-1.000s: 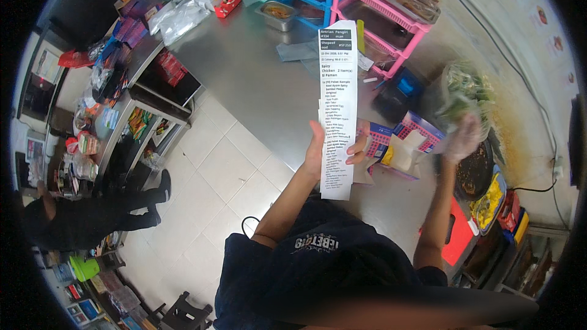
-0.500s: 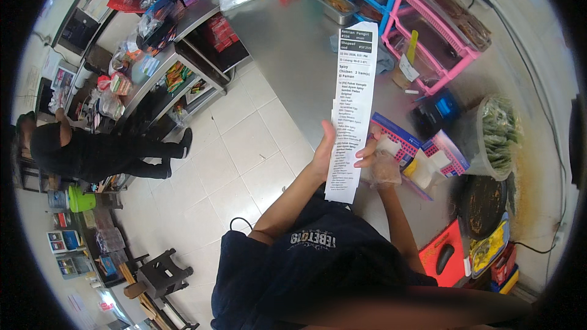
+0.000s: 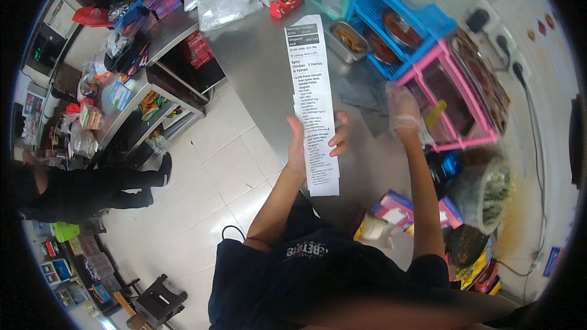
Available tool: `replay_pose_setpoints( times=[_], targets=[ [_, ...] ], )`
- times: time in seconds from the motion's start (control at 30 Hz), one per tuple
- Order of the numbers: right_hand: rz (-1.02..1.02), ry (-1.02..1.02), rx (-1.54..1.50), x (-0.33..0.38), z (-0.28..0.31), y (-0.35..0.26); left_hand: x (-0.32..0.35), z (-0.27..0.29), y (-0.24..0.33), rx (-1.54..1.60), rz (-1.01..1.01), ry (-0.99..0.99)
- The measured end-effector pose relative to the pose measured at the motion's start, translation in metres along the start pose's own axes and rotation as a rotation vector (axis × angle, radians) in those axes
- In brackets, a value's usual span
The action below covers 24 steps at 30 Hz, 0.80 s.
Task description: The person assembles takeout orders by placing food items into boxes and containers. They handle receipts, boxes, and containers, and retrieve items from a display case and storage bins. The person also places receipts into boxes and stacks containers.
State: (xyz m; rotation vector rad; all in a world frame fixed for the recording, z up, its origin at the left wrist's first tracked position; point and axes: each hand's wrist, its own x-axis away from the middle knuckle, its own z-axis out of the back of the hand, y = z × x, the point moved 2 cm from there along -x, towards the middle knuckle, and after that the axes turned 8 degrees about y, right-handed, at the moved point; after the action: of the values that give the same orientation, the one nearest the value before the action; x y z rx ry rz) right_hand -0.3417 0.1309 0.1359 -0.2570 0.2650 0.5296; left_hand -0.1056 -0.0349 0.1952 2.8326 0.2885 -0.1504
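A long white printed receipt [image 3: 313, 95] stands in my left hand [image 3: 297, 151], thumb on its left edge and fingers curled round its right edge. My right hand [image 3: 402, 107], in a clear plastic glove, is stretched out over the far right of the steel table. It hovers between a grey-blue cloth [image 3: 361, 96] and a pink rack [image 3: 469, 140], with its fingers extended and nothing visible in them. Just beside its wrist is a yellow-green handle [image 3: 435, 113], partly hidden by the hand.
A steel tray of food [image 3: 350, 41] sits near a blue rack [image 3: 374, 9]. Beyond are a red tape dispenser [image 3: 286, 3] and plastic bags [image 3: 223, 9]. Close on the right lie a purple-pink box [image 3: 394, 208] and a tub of greens [image 3: 492, 195]. Another person [image 3: 79, 192] stands far left.
My right hand has left the receipt's side and the box, reaching forward to the cloth and pink rack. My left hand still holds the receipt. The view has shifted.
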Motion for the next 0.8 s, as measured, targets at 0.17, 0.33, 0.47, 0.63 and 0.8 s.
replay_pose_setpoints(
  times=[0.17, 0.33, 0.47, 0.63, 0.8],
  targets=[
    [-0.226, 0.098, -0.297, -0.116, -0.091, 0.017, -0.053, 0.024, 0.05, -0.028, -0.006, 0.035],
    [-0.213, 0.1, -0.147, -0.18, -0.166, 0.061, -0.094, 0.045, 0.068, 0.069, 0.015, -0.002],
    [-0.287, -0.046, 0.01, -0.191, -0.185, 0.077, -0.115, 0.061, 0.074, 0.096, 0.043, 0.008],
    [-0.271, -0.138, 0.116, -0.182, -0.182, 0.068, -0.129, 0.071, 0.074, 0.087, 0.069, 0.033],
    [-0.169, -0.108, 0.202, -0.155, -0.166, 0.036, -0.135, 0.07, 0.069, 0.119, 0.108, 0.041]
  ],
)
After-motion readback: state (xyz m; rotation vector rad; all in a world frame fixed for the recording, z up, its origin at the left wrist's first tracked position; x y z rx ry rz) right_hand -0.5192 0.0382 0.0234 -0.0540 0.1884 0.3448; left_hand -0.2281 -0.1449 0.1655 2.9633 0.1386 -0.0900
